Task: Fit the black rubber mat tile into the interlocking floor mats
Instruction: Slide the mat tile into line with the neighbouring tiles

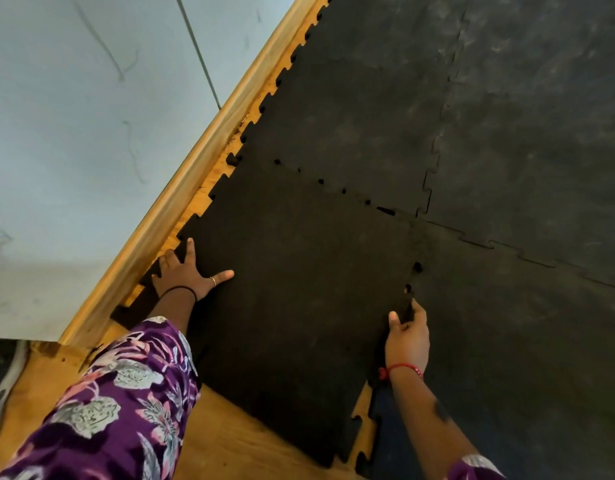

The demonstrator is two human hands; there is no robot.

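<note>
The black rubber mat tile (299,289) lies on the wooden floor, its toothed far edge against the laid interlocking mats (507,133) with small gaps along the seam. My left hand (185,271) rests flat with spread fingers on the tile's left edge near the baseboard. My right hand (408,336) pinches the tile's toothed right edge, where it meets the neighbouring mat (524,358).
A wooden baseboard (202,157) and pale wall (91,133) run along the left. Bare wooden floor (230,438) shows at the near side. A grey shoe (1,382) sits at the left edge.
</note>
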